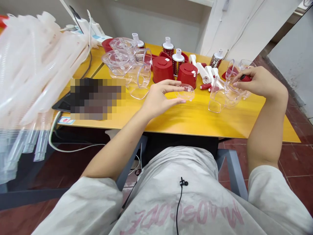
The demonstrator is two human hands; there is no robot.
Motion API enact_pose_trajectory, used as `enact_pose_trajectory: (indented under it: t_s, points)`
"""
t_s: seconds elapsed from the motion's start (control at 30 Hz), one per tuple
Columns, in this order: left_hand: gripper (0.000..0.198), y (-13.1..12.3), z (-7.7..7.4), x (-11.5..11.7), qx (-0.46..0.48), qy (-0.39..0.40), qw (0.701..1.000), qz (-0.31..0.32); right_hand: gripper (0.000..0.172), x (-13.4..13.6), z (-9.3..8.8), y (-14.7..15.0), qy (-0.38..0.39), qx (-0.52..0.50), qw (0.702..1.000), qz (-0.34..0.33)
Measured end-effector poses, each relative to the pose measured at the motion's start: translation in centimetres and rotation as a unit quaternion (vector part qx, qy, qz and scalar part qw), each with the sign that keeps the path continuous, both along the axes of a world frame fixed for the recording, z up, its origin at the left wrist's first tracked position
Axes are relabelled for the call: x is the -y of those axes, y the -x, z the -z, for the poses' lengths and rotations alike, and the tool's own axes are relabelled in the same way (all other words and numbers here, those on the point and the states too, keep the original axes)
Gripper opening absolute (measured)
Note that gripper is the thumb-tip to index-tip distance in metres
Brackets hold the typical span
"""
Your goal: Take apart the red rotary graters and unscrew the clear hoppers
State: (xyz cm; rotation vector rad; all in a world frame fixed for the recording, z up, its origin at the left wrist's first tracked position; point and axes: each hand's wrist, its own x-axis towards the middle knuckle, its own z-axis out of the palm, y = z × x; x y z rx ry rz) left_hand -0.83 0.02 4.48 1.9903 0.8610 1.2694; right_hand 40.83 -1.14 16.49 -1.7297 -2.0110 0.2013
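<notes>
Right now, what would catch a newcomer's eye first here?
Probably the big pile of translucent plastic along the left side. Next, two red domed cups near the middle of the yellow table. In front of them, the left hand holds a clear disc.

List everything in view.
table: 1, yellow, centre
housings: several, clear, left and right
cups: 2+, red, centre
drums: 4, silvery, far side
fittings: several, white, beside cups
handles: 2+, red, beside fittings
plastic bundle: 1, translucent, far left
device: 1, black, table's left
cables: several, white and black, left
disc: 1, clear, centre
small part: 1, red/black, right
earpiece: 1, black, on shirt
shirt: 1, pale, bottom
left fingers: one set, holding disc
right fingers: one set, holding small part
</notes>
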Motion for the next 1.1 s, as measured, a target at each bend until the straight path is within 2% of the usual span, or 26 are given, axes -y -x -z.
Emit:
enact_pose_trajectory:
  t_s: [0.07,0.13,0.2,0.23,0.27,0.33,0.4,0.43,0.5,0.53,0.6,0.7,0.87,1.0,1.1]
  points:
    - [0.061,0.1,0.6,0.3,0.004,0.003,1.0,0.01,0.021,1.4,-0.7,0.3,-0.045,-0.006,0.998,0.037]
    - [0.061,0.1,1.3,0.5,0.01,-0.001,1.0,0.021,0.024,4.4,-1.9,1.9,-0.12,-0.017,0.99,0.072]
    - [0.062,0.2,2.1,0.8,0.014,-0.002,1.0,0.021,0.025,8.1,-2.9,4.8,-0.189,-0.033,0.98,0.054]
    - [0.062,0.2,2.4,0.9,0.014,0.002,1.0,0.016,0.025,9.8,-3.2,6.7,-0.261,-0.067,0.962,0.03]
    - [0.062,0.2,2.6,1.0,0.014,0.01,1.0,0.01,0.02,11.2,-3.1,8.7,-0.269,-0.084,0.959,-0.013]
    - [0.061,0.0,3.0,1.4,0.018,0.039,0.999,0.009,0.012,12.5,-2.1,12.5,-0.179,-0.069,0.979,-0.075]
    - [0.059,-0.2,3.0,1.7,0.027,0.081,0.996,0.026,0.016,11.8,0.0,15.1,-0.079,-0.033,0.984,-0.158]
    - [0.059,-0.4,3.0,1.8,0.032,0.101,0.994,0.032,0.022,10.9,1.2,15.8,-0.033,-0.008,0.984,-0.176]
    - [0.062,-0.7,2.9,1.7,0.027,0.131,0.991,0.024,0.038,8.4,3.5,16.6,0.028,0.019,0.986,-0.164]
    - [0.066,-0.9,2.9,1.5,0.022,0.142,0.99,0.012,0.04,7.2,4.5,16.7,0.043,0.024,0.987,-0.155]
    - [0.078,-1.3,2.9,0.8,0.018,0.172,0.985,0.0,0.031,5.1,5.9,16.7,0.062,0.028,0.988,-0.137]
    - [0.088,-1.8,2.9,-0.5,0.027,0.256,0.966,0.016,0.018,2.9,7.0,16.9,0.086,0.022,0.99,-0.11]
    - [0.072,-2.1,2.5,-1.9,0.031,0.35,0.936,-0.015,0.03,0.3,8.0,17.7,0.111,0.005,0.992,-0.058]
    - [0.053,-1.9,2.0,-2.4,-0.001,0.34,0.94,-0.014,0.032,-1.3,8.9,18.2,0.145,0.005,0.989,-0.033]
    - [0.035,-1.1,1.7,-2.7,-0.073,0.306,0.949,0.01,0.037,-2.0,9.4,18.3,0.17,0.007,0.985,-0.016]
